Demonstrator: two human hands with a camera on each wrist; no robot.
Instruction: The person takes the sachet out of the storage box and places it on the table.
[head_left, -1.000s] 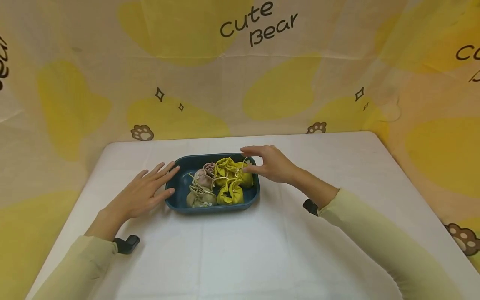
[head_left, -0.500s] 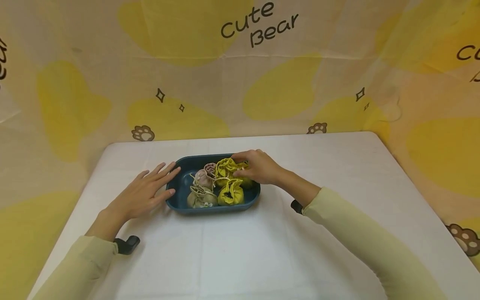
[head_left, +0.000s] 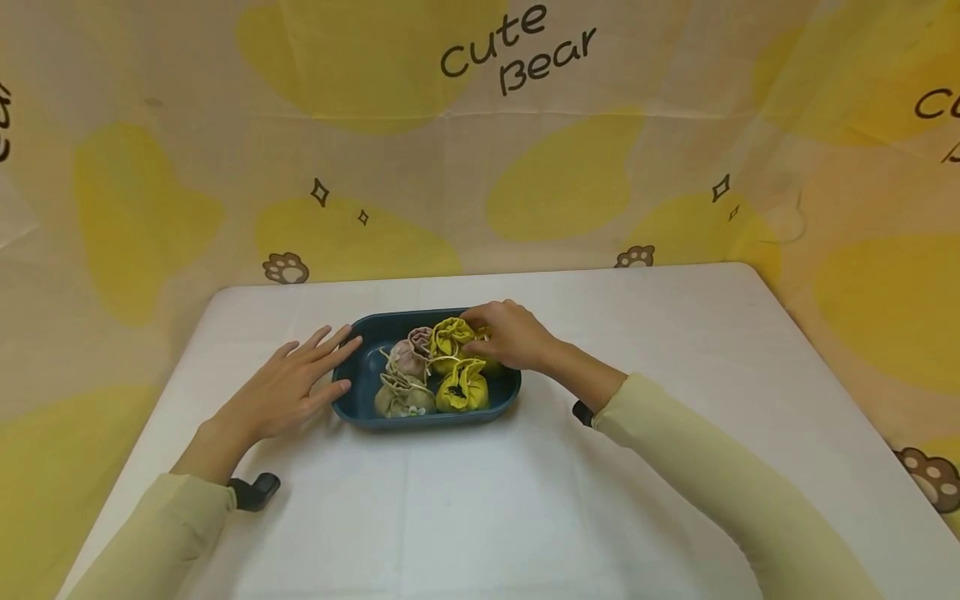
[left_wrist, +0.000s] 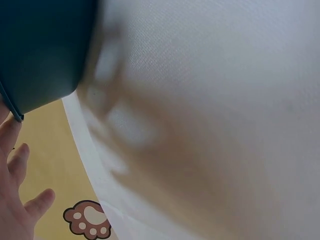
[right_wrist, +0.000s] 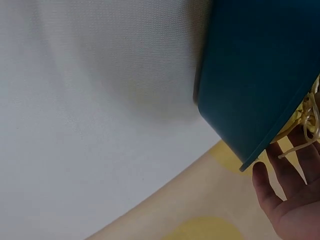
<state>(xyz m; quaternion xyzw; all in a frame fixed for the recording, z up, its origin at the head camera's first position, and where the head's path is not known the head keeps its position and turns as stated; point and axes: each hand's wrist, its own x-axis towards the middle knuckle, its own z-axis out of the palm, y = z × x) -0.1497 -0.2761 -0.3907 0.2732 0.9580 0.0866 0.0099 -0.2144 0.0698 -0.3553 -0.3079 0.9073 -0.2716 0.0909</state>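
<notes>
A dark blue oblong tray [head_left: 375,423] holds several small drawstring pouches. At its left end my left hand [head_left: 281,392] rests with fingers spread and fingertips on the rim. My right hand [head_left: 513,337] reaches over the right end, thumb and fingers closing round the top of a yellow drawstring pouch [head_left: 491,367] that the hand mostly hides. Its pale cord [right_wrist: 300,145] shows by the fingers in the right wrist view. Beside it sit another yellow pouch [head_left: 450,336] and, in front, a yellow pouch with a dark mark [head_left: 463,390].
A pinkish pouch [head_left: 407,358] and a grey-green pouch [head_left: 401,398] lie in the middle of the tray. The tray stands on a white-covered table [head_left: 450,508]. Behind the table hangs a yellow patterned cloth [head_left: 405,192].
My right hand has moved left and in over the tray's right end, its fingers coming together at the right yellow pouch. The left hand has stayed at the tray's left rim.
</notes>
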